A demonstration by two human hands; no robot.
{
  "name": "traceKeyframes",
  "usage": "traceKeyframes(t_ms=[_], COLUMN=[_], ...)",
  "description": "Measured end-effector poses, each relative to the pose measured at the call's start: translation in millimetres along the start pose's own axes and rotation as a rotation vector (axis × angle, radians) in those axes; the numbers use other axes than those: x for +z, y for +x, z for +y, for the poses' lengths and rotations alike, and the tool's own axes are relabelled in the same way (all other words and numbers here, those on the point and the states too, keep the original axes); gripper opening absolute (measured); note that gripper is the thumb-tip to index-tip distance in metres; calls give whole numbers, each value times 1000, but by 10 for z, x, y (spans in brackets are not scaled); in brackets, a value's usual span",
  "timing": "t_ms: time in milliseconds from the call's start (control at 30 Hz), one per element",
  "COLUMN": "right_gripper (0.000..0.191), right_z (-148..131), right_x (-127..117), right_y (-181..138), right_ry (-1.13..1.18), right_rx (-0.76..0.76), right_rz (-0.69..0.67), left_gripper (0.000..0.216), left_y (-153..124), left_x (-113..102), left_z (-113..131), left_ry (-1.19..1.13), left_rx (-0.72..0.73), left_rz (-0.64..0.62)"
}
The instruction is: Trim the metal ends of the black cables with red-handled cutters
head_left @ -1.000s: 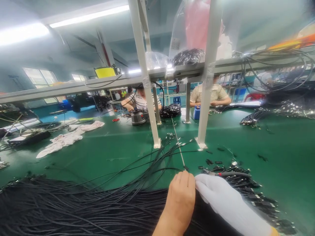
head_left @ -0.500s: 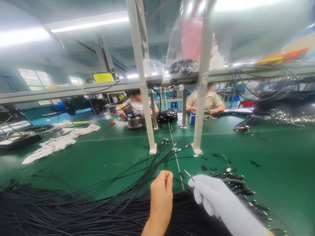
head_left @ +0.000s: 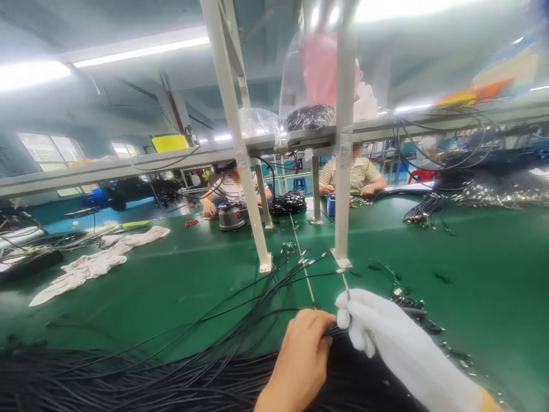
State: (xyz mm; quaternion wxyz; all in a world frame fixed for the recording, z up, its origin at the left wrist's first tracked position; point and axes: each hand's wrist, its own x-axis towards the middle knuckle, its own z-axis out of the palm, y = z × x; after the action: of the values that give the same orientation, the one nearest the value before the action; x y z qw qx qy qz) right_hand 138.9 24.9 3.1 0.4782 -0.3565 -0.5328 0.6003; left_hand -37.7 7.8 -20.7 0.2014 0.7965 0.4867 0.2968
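Observation:
My bare left hand (head_left: 302, 357) hovers low over the green table (head_left: 180, 274), its fingers curled and pinched on a thin black cable (head_left: 240, 335) from the big heap. My right hand (head_left: 386, 337), in a white glove, is closed beside it and pinches a small metal pin (head_left: 345, 284) that sticks up between thumb and finger. A large heap of black cables (head_left: 128, 377) covers the near edge. A thin metal rod (head_left: 302, 263) lies on the table just beyond my hands.
Two white frame posts (head_left: 234, 131) stand on the table ahead and carry a shelf with bagged cables. Small black connectors (head_left: 416, 312) lie at right. White cloths (head_left: 94, 260) lie at left. Two people sit working across the table.
My left hand moved right and closed toward the gloved hand. The right hand lifted and turned so that the pin now points upward. The view shifted slightly.

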Motion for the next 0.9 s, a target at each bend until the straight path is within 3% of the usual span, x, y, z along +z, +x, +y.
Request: traceKeyframes(t_ms=[200, 400, 500, 633, 733, 900], right_gripper=[36, 27, 20, 22, 30, 32], right_z=[-94, -189, -236, -212, -147, -116], right_x=[-123, -308, -356, -424, -491, -541], right_y=[14, 21, 23, 66, 111, 144], right_ry=[-164, -398, -374, 3, 188, 226], right_rx=[-82, -104, -79, -66, -52, -45], right_rz=[296, 590, 585, 447, 402, 424], left_gripper=[45, 35, 36, 39, 41, 43], left_y=[36, 81, 90, 108, 112, 110], left_x=[34, 84, 120, 149, 124, 91], left_z=[-57, -187, -290, -351, -300, -273], left_ry=[147, 354, 443, 493, 481, 454], left_rx=[-64, -177, -269, -347, -369, -382], left_rz=[-2, 137, 228, 285, 257, 208])
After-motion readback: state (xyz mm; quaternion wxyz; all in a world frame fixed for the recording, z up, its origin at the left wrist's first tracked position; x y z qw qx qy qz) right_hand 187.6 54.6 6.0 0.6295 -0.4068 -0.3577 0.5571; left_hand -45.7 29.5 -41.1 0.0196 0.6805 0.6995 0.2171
